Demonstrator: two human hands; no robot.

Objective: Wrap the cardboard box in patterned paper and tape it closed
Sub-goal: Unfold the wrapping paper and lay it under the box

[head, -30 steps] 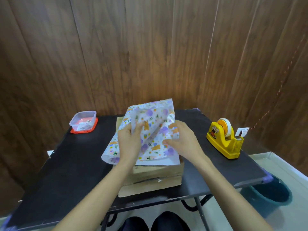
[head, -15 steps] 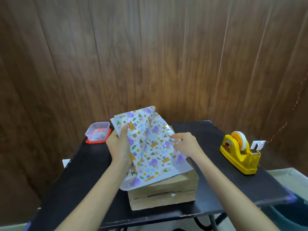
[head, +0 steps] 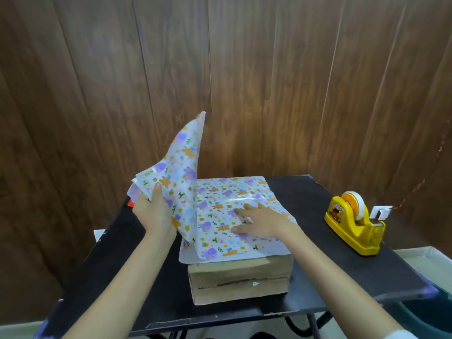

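A flat brown cardboard box (head: 239, 280) sits on the black desk (head: 310, 204), near the front edge and about midway along it. Over its top lies a glossy sheet of patterned paper (head: 220, 199), white with purple, orange and blue figures. The sheet's plain white underside shows where it overhangs the box's near left corner.

The left half of the sheet stands up almost vertical. The left grip (head: 154, 211) pinches it, thumb on the printed face and fingers hidden behind. The right grip (head: 259, 221) lies flat on the other half with its fingers spread, pressing the paper down onto the box top.

Toward the desk's right edge, well apart from the box, stands a yellow tape dispenser (head: 352, 231). It carries a roll of tape (head: 353, 201) with an orange core, and a white tab (head: 380, 212) sticks up at its cutter end. A cartoon sticker (head: 338, 211) is on the dispenser's side, but any writing on it is too small to read.

A sliver of something red (head: 131, 203) peeks out behind the left grip, mostly covered by the raised paper. The box front bears a small white triangular mark (head: 255, 283).

A brown wood-panel wall (head: 244, 69) runs behind the desk's back edge. Below the front right corner part of a dark teal tub (head: 428, 321) shows.
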